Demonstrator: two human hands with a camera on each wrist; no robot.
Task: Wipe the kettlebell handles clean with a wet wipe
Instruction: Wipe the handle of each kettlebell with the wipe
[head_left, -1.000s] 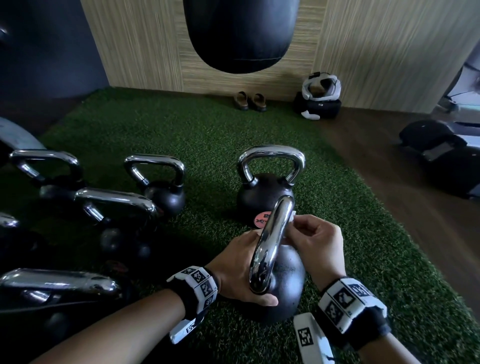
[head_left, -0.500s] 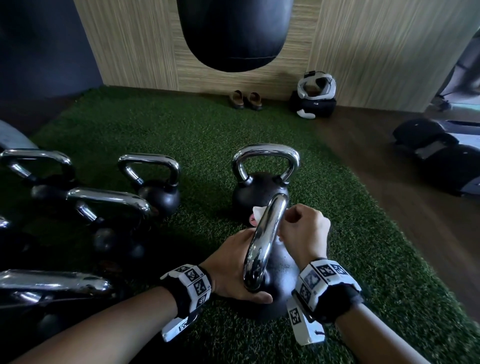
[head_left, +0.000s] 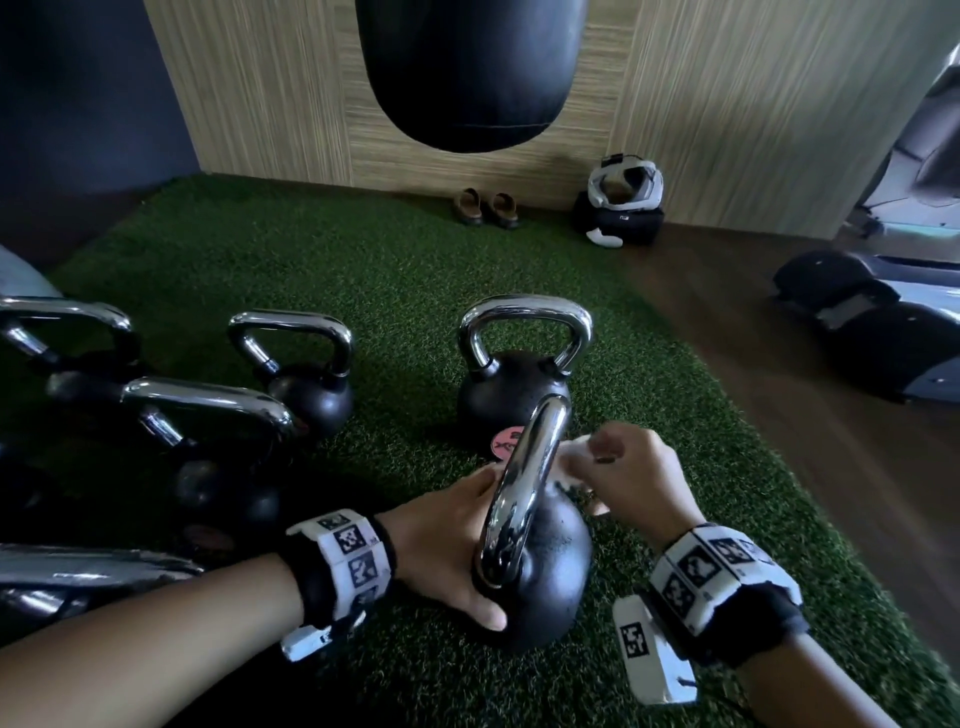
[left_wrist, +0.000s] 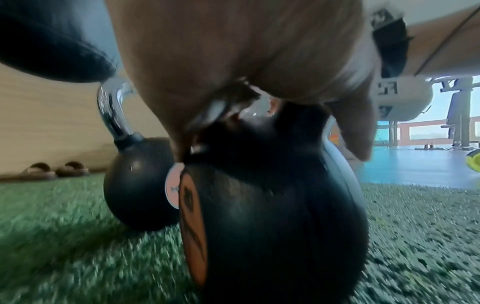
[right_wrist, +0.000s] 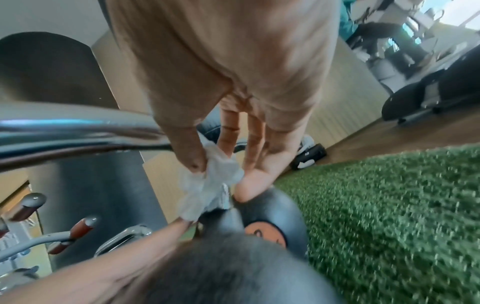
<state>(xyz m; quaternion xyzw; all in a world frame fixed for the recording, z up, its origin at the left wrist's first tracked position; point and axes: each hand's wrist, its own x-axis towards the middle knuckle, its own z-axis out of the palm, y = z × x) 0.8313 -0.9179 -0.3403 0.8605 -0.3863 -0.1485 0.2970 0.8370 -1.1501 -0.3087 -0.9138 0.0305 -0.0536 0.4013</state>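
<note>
Now, as it looks from beside the turf:
Kettlebell: the near kettlebell (head_left: 540, 566) sits on the green turf (head_left: 363, 270) right in front of the person, its chrome handle (head_left: 524, 483) running away from them.
Left hand: the left hand (head_left: 441, 545) is clamped on the bell's near left side, thumb hooked under the base of the handle, steadying it.
Right hand: the right hand (head_left: 631, 478) pinches the crumpled wet wipe (right_wrist: 210, 181) between thumb and fingers, against the far right leg of the handle.
Change: half a second back that hand was closed tight at the handle's top; it has since slid lower and outward, and more of the wipe shows.
Meaning: the stroke seems to have gone from the top down the right leg, so this handle looks partly done.
Remaining: the kettlebell behind (head_left: 514, 384) and the row at the left (head_left: 291, 374) look untouched.
</note>
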